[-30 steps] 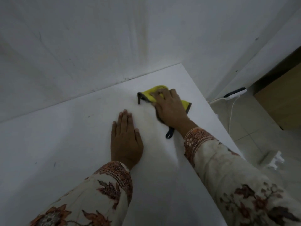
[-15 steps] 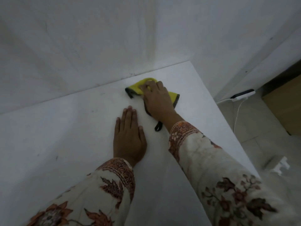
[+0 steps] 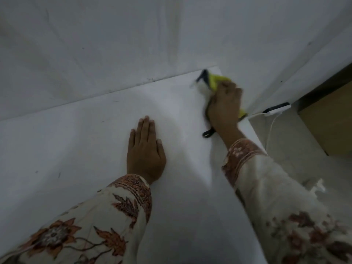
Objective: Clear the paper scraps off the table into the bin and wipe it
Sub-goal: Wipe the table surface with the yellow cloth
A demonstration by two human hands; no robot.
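A yellow cloth with dark edging [image 3: 216, 80] lies at the far right corner of the white table [image 3: 95, 140]. My right hand [image 3: 223, 105] presses down on the cloth and covers most of it; a dark loop of the cloth sticks out by the wrist. The hand and cloth are blurred. My left hand [image 3: 145, 151] rests flat on the table's middle, fingers together, holding nothing. No paper scraps or bin are in view.
A white wall [image 3: 133, 44] runs along the table's far edge. Right of the table, on the tiled floor, lie a power strip [image 3: 277, 109] with a white cable, a wooden cabinet [image 3: 331, 122] and a small white object [image 3: 318, 185].
My right hand has slid the cloth from the table's far middle to its far right corner. My left hand stays flat in place.
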